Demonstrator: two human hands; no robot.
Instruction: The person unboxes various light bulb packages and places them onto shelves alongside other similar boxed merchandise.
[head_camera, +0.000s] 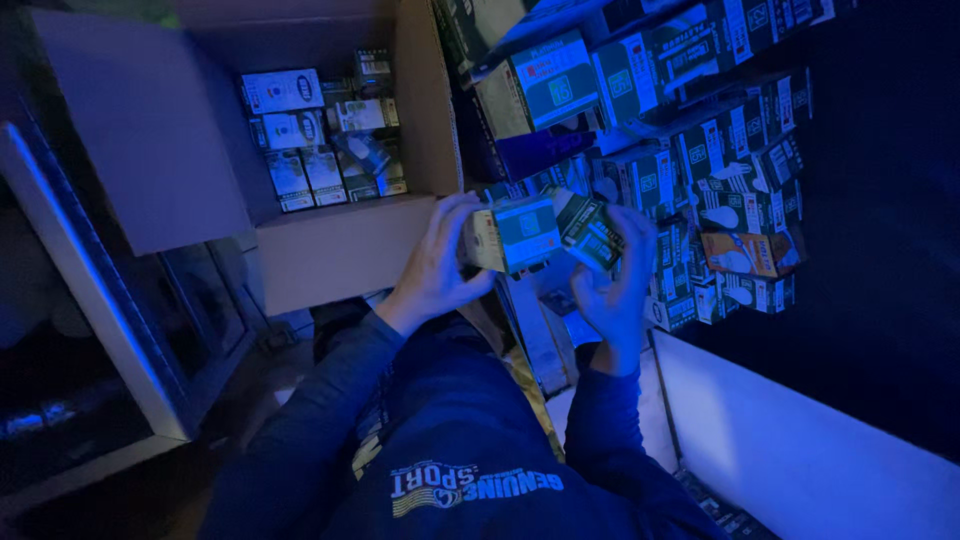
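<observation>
My left hand (437, 262) grips a small green and cream carton (518, 234) from its left side. A second, darker green carton (589, 229) is tilted against that one, and my right hand (617, 282) holds it from below and the right. Both hands are raised in front of a stack of similar small cartons (700, 170) piled to the right. Dark blue sleeves cover both forearms. The light is dim and blue.
An open cardboard box (330, 250) at the upper left holds several small packages (320, 135). More cartons (560, 80) lean above the hands. A white panel (800, 450) lies at the lower right and a framed glass panel (110, 300) at the left.
</observation>
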